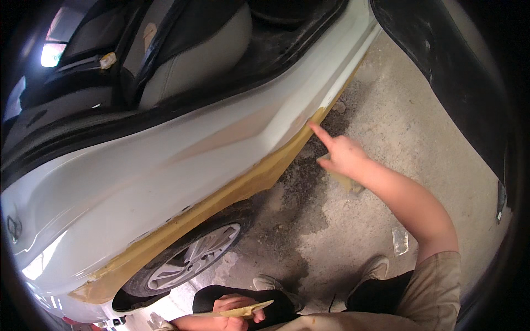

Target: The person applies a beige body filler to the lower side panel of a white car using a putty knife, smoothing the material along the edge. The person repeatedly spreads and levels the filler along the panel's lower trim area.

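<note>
My right hand [345, 156] reaches up to the lower edge of a pale silver car body panel [215, 149]. Its index finger is stretched out, with the tip at a yellow-brown strip [276, 165] that runs along the panel's edge and over the wheel arch. Beneath that palm shows a flat yellowish piece [346, 181], partly hidden by curled fingers. Close to my body, my left hand [234, 309] is closed on a thin flat piece smeared with yellow paste [247, 310], its pointed end toward the right. I cannot make out the exact kind of either piece.
Below the arch stands a wheel [193, 258] with a silver rim. Grey and black seats [199, 60] show through the door opening, and an open dark door [441, 71] hangs at right. On the stained concrete floor [331, 231] lies a small clear packet [400, 241] near my shoes.
</note>
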`<state>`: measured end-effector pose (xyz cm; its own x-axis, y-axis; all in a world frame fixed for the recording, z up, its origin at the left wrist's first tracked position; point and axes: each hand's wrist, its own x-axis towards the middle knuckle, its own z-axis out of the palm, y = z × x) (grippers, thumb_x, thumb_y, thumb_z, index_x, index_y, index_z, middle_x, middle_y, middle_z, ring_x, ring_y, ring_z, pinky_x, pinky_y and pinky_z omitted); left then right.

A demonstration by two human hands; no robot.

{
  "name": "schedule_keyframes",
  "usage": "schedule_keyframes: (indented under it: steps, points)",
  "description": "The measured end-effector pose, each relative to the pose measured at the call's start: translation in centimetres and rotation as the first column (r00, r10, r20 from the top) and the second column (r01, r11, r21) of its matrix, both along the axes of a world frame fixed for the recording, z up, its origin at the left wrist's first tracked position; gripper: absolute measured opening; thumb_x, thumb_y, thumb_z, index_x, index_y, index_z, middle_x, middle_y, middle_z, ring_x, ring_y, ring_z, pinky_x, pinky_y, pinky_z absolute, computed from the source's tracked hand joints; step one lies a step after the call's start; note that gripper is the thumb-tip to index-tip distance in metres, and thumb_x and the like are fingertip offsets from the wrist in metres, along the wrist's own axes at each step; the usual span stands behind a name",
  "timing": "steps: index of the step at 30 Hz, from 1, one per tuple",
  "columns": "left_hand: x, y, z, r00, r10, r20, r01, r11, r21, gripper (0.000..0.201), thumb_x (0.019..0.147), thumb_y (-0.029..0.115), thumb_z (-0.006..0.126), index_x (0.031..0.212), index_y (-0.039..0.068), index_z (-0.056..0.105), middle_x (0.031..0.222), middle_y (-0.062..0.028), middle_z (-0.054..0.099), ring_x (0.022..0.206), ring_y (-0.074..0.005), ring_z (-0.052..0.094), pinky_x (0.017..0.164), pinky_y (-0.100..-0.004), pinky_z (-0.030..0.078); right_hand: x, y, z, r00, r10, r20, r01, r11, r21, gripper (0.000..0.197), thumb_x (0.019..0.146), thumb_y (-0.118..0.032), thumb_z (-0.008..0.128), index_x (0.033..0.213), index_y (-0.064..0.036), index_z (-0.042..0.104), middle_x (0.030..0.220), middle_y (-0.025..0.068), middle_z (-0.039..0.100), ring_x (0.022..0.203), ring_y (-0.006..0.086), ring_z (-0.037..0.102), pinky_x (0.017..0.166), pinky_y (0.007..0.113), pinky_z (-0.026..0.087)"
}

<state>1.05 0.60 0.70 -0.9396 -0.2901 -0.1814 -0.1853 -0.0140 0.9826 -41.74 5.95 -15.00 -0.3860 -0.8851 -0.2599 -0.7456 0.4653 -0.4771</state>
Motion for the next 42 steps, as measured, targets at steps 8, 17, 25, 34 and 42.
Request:
schedule_keyframes:
  steps: [8,17,25,34,42]
  points:
    - [1.5,0.6,1.2,0.997,0.070,0.045,-0.067,0.997,-0.048,0.064,0.106,0.056,0.045,0.088,-0.001,0.070,0.077,-0.0108,0.072,0.062,-0.0221,0.067,0.053,-0.0315,0.050,7.4,-0.7,3.4,0.917,0.058,0.395,0.012,0.985,-0.173,0.108,0.084,-0.030,0.079,0.167,-0.0225,0.009,0.059,0.0115,0.058,0.056,0.0338,0.064,0.057,0.046,0.055]
    - [1.3,-0.2,2.8,0.988,-0.012,0.155,0.024,0.997,-0.075,0.070,0.104,0.062,0.042,0.088,0.000,0.070,0.074,-0.0081,0.072,0.062,-0.0211,0.068,0.053,-0.0322,0.050,10.1,-0.6,6.5,0.852,0.216,0.476,-0.069,0.949,-0.307,0.110,0.084,-0.029,0.083,0.167,-0.0237,0.013,0.059,0.0057,0.055,0.053,0.0242,0.062,0.053,0.038,0.053]
    - [2.1,-0.1,2.9,0.997,0.013,0.074,0.001,0.983,-0.185,0.071,0.105,0.063,0.041,0.087,0.000,0.069,0.071,-0.0060,0.071,0.062,-0.0217,0.069,0.057,-0.0346,0.053,7.8,-0.7,2.7,0.909,-0.016,0.416,0.095,0.981,-0.170,0.118,0.084,-0.029,0.081,0.169,-0.0221,-0.001,0.063,0.0099,0.061,0.059,0.0278,0.065,0.062,0.041,0.054]
    - [1.3,0.2,2.7,0.995,0.008,0.096,0.005,0.991,-0.131,0.074,0.104,0.065,0.040,0.090,-0.002,0.068,0.073,-0.0072,0.072,0.062,-0.0223,0.070,0.056,-0.0351,0.053,9.1,0.0,1.2,0.846,0.005,0.533,0.119,0.973,-0.200,0.123,0.083,-0.031,0.084,0.169,-0.0244,-0.005,0.066,0.0086,0.062,0.061,0.0255,0.065,0.063,0.037,0.053]
    - [1.5,0.2,3.1,0.995,-0.001,0.104,0.015,0.991,-0.133,0.075,0.103,0.068,0.042,0.092,-0.002,0.067,0.073,-0.0076,0.071,0.064,-0.0228,0.070,0.057,-0.0355,0.054,11.4,0.2,0.8,0.734,-0.019,0.679,0.227,0.949,-0.219,0.126,0.085,-0.030,0.085,0.168,-0.0139,-0.008,0.072,0.0053,0.066,0.066,0.0181,0.065,0.071,0.031,0.052]
